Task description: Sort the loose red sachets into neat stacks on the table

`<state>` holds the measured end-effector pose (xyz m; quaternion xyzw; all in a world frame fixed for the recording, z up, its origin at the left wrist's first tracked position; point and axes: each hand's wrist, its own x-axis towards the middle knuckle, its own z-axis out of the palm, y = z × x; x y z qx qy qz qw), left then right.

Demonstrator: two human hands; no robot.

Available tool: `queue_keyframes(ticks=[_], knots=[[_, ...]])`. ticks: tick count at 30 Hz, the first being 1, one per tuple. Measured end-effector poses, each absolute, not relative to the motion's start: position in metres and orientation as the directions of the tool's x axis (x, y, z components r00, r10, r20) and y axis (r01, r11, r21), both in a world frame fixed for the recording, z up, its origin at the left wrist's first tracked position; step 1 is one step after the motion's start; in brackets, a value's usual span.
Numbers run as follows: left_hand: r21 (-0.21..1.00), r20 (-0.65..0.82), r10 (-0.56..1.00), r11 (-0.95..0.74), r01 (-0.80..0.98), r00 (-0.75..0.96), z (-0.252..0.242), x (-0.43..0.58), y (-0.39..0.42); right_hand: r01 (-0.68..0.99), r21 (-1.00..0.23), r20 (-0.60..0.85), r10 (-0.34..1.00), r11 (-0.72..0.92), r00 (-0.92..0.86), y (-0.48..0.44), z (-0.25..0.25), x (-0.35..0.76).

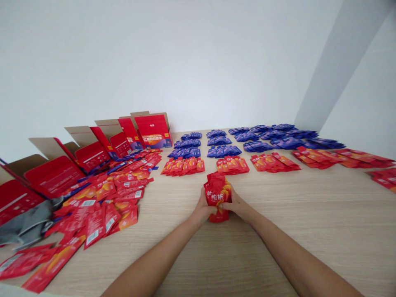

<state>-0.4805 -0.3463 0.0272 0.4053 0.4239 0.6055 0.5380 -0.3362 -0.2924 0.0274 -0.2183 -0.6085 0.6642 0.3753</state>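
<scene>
Both hands meet mid-table [309, 214], left hand [202, 209] & right hand [238, 204] on either side of a sachet stack [218, 194] standing between them. Just beyond the hands: row of sachet bundles [230, 165], w/ more rows [222, 142] behind, running off to the right. Left of the hands: loose sachet pile [108, 198]; behind it, open cartons [93, 150] along the wall. Cloth [27, 225] lies far left, touching the pile.

Plain white walls [185, 62], light wooden table [309, 214]

The grey cloth [26, 222] and red boxes [18, 194] are cut off at the left edge.
</scene>
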Motion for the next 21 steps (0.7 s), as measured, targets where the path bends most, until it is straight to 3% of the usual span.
queue_keyframes(ticks=[5,11,15,18,21], knots=[[0.956,0.000,1.000,-0.008,-0.294,-0.029,0.030,-0.491,-0.351,-0.284,-0.955,0.248,0.751,0.085,-0.611,-0.293,0.026,-0.341],[0.931,-0.076,0.932,-0.061,-0.360,-0.354,0.031,-0.474,-0.359,-0.231,-0.957,0.280,0.770,0.176,-0.573,-0.297,0.027,-0.348],[0.892,-0.189,0.892,-0.018,-0.452,-0.410,0.041,-0.451,-0.348,-0.182,-0.981,0.150,0.858,0.067,-0.492,-0.293,0.037,-0.345],[0.858,-0.242,0.915,0.047,-0.512,-0.322,0.055,-0.430,-0.336,-0.145,-0.986,-0.002,0.879,-0.081,-0.477,-0.283,0.052,-0.328],[0.847,-0.184,0.961,0.050,-0.530,-0.205,0.067,-0.400,-0.327,-0.159,-0.957,-0.125,0.842,-0.241,-0.525,-0.275,0.065,-0.296]])
